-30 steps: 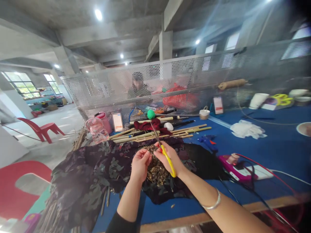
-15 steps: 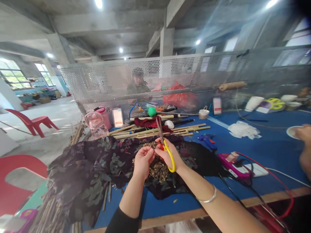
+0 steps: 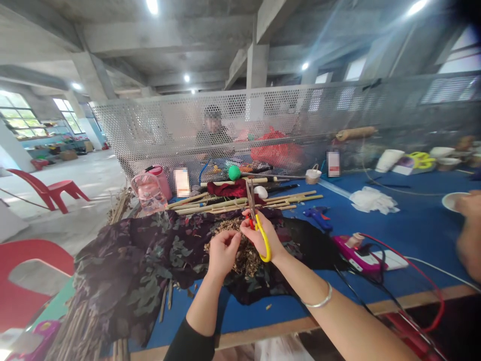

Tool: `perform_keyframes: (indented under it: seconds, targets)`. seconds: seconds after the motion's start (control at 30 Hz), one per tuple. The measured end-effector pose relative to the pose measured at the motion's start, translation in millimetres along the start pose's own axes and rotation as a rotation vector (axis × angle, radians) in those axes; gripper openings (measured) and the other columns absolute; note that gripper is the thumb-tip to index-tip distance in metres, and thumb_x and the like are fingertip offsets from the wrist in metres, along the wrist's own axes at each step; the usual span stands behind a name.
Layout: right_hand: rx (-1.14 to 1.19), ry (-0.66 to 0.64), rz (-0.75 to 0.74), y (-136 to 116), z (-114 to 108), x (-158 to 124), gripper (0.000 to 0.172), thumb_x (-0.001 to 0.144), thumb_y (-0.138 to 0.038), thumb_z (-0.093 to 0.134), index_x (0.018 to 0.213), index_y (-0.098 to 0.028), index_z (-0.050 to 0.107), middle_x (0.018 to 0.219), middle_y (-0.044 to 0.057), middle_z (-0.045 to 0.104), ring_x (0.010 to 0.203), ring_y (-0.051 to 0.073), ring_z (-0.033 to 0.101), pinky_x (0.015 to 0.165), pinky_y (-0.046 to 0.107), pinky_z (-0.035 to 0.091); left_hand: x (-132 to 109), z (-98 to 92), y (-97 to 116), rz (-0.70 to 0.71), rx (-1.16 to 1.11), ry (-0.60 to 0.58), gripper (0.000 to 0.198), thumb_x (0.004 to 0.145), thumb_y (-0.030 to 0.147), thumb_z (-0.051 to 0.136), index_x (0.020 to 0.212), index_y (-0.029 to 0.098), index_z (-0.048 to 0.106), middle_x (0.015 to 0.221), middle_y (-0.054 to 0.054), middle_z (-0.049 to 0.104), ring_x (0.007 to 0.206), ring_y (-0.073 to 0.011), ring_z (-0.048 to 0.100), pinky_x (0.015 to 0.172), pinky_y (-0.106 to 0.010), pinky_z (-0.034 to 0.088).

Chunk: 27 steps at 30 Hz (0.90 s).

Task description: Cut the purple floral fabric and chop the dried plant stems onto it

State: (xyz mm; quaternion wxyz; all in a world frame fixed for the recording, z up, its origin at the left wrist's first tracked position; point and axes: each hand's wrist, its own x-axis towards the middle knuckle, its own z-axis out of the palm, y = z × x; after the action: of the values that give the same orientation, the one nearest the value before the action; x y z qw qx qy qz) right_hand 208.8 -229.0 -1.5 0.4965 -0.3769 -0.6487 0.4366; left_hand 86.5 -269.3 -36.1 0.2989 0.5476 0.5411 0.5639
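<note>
My right hand [image 3: 262, 233] is wrapped round a pair of scissors [image 3: 263, 235] with yellow and red handles. The blades point up and away from me. Beside it my left hand [image 3: 224, 250] has thumb and forefinger pressed together; anything between them is too small to make out. Both hands hover over a pile of brown dried plant bits [image 3: 246, 263]. The pile lies on a dark flowered cloth [image 3: 180, 250] spread over the blue table.
Bamboo sticks [image 3: 225, 204], a green ball [image 3: 234, 173] and a dark red cloth [image 3: 229, 189] lie beyond the pile. To the right are a blue glue gun [image 3: 317, 219], a magenta power strip [image 3: 361, 255] with cords, and white gloves [image 3: 374, 200]. Another person's hand [image 3: 471, 205] holds a white bowl.
My left hand has drawn slightly away from my right hand, which it nearly touched before. The scissors have shifted a little to the right and tilted more upright.
</note>
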Motion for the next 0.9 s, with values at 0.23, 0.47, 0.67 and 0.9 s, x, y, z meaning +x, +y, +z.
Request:
perform_keyframes:
  seconds: [0.23, 0.47, 0.67, 0.9]
  targets:
    - [-0.138, -0.027, -0.057, 6.9, -4.4, -9.3, 0.030, 0.075, -0.027, 0.055, 0.103, -0.021, 0.047, 0.071, -0.003, 0.055, 0.063, 0.012, 0.055, 0.064, 0.026, 0.047, 2.5, 2.0, -6.9, -0.119, -0.162, -0.028, 0.028, 0.075, 0.041, 0.058, 0.070, 0.015, 0.065, 0.056, 0.002, 0.053, 0.049, -0.0080, 0.037, 0.048, -0.020, 0.029]
    - [-0.656, -0.035, -0.292, 21.0, -18.7, -38.3, 0.059, 0.070, -0.044, 0.066, 0.117, -0.015, 0.045, 0.112, 0.016, 0.056, 0.107, 0.030, 0.053, 0.092, 0.046, 0.043, 1.4, 3.2, 3.0, -0.264, -0.487, -0.001, 0.031, 0.070, 0.046, 0.063, 0.070, 0.016, 0.059, 0.049, 0.006, 0.043, 0.041, -0.0048, 0.027, 0.041, -0.019, 0.019]
    - [-0.781, -0.126, -0.297, 17.0, -16.1, -43.2, 0.062, 0.070, -0.048, 0.067, 0.118, -0.013, 0.047, 0.107, 0.016, 0.057, 0.103, 0.030, 0.053, 0.088, 0.044, 0.044, -1.4, 5.7, 2.9, -0.244, -0.455, -0.040, 0.025, 0.071, 0.040, 0.063, 0.066, 0.015, 0.060, 0.047, 0.007, 0.042, 0.042, -0.0047, 0.030, 0.043, -0.018, 0.022]
    - [-0.864, -0.106, -0.302, 21.4, -18.5, -44.6, 0.071, 0.068, -0.055, 0.066, 0.121, -0.013, 0.044, 0.107, 0.016, 0.055, 0.103, 0.031, 0.051, 0.087, 0.046, 0.042, -2.3, 7.6, -0.7, -0.164, -0.368, -0.017, 0.028, 0.075, 0.042, 0.060, 0.073, 0.014, 0.064, 0.053, 0.005, 0.050, 0.045, -0.0051, 0.035, 0.047, -0.018, 0.030]
